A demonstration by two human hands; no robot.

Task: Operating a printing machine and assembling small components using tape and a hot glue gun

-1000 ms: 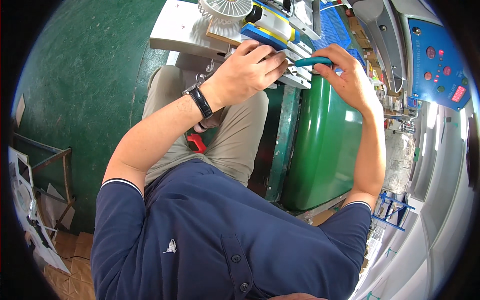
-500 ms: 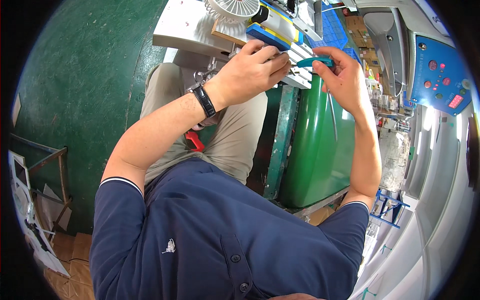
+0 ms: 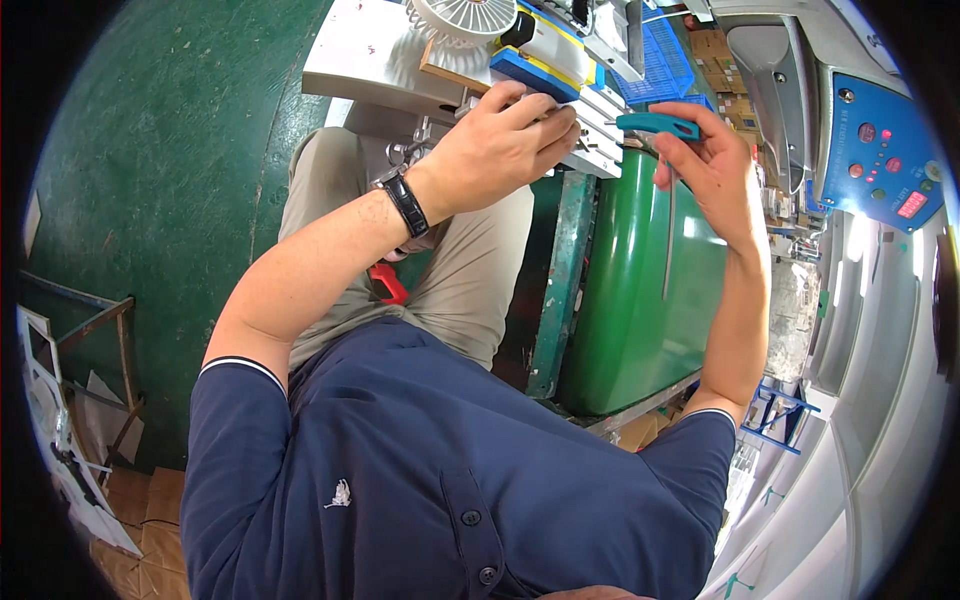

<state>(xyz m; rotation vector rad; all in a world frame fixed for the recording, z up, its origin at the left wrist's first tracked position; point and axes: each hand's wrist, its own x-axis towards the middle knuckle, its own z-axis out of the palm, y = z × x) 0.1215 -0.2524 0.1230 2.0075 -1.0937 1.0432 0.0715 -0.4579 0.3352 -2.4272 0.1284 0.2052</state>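
My right hand grips a T-handle hex key by its curved teal handle. A short tip sticks out of the handle's left end, and the long thin shaft hangs down past my fingers. The short tip is a little to the right of a silver metal fixture with parallel bars, apart from it. Against the fixture's near side, my left hand has its fingers curled and pressed together; what they hold is hidden behind them. A blue and yellow block sits just beyond the left hand's fingertips.
A small white fan stands on the metal plate at the upper left. Below the fixture is a green rounded machine housing. A blue control panel is at the right, and blue crates lie beyond.
My right hand has moved right with the hex key, drawing its short tip away from the fixture; more of the long shaft shows. The left hand has barely moved.
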